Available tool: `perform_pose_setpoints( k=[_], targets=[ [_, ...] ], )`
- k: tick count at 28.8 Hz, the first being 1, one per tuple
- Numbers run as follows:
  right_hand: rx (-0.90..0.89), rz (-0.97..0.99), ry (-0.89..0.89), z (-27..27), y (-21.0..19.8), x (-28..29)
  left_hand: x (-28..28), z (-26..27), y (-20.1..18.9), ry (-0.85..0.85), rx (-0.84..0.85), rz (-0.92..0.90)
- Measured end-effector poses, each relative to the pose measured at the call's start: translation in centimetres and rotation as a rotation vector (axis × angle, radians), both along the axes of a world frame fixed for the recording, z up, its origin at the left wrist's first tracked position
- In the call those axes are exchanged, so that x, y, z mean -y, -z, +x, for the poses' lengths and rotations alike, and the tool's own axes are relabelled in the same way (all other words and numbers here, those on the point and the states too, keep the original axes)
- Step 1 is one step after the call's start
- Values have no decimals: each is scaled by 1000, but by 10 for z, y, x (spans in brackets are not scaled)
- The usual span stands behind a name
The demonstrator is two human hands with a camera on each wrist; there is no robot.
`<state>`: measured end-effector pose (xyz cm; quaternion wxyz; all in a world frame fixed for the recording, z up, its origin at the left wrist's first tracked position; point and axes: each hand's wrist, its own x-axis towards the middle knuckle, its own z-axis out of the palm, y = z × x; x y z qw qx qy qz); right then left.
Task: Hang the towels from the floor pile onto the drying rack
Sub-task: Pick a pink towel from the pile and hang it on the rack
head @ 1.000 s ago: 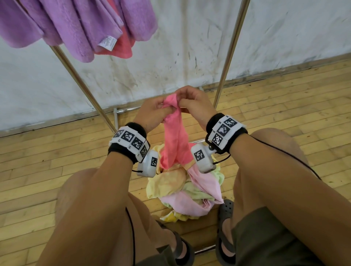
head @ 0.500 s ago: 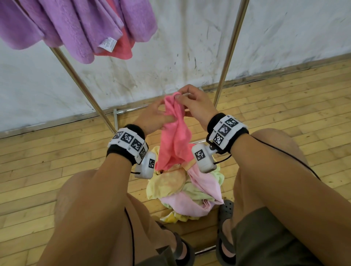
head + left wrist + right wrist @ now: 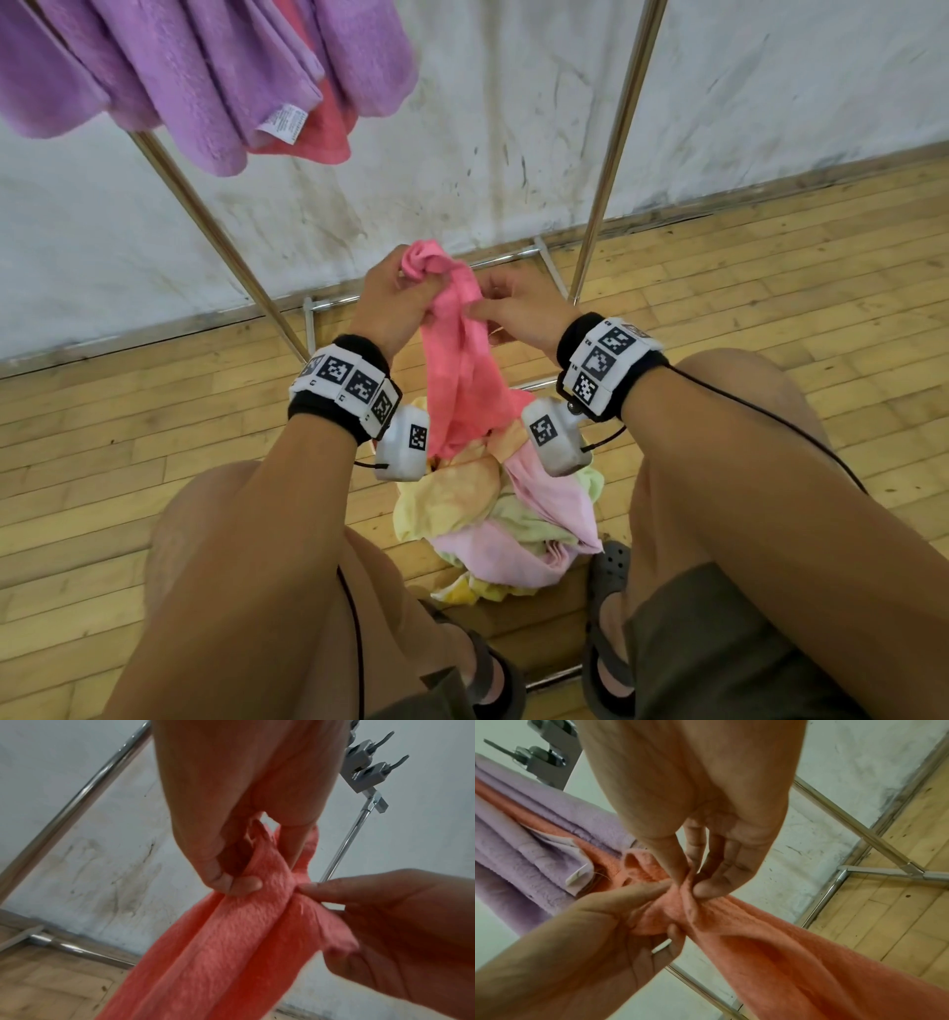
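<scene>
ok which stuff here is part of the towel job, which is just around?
Job: coral towel in left hand and right hand; floor pile; drying rack; hung purple towels.
Around: wall; wood floor; sandals.

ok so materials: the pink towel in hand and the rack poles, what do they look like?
Pink towel: looks like soft terry or microfibre cloth, matte, with a nubby looped pile; it bunches limply where the left hand and right hand pinch it. Rack poles: apparently chromed or polished steel tube, with mirror-like glints.
</scene>
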<state>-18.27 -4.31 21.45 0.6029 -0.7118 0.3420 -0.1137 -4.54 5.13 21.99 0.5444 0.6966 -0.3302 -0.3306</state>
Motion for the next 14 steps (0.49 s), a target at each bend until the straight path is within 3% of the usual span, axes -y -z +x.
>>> perform_pose_setpoints(
  k=[3,6,9,14],
  targets=[
    [68,52,88,0,-3,-1,1,-1,3,65,-12,106],
    [107,106,165,-1,-5,-2,2,-3,7,40,86,231],
    [103,152,209,2,0,-4,2,-7,9,92,51,196],
    [87,155,127,4,4,-7,1,-11,7,88,-35,135]
  ],
)
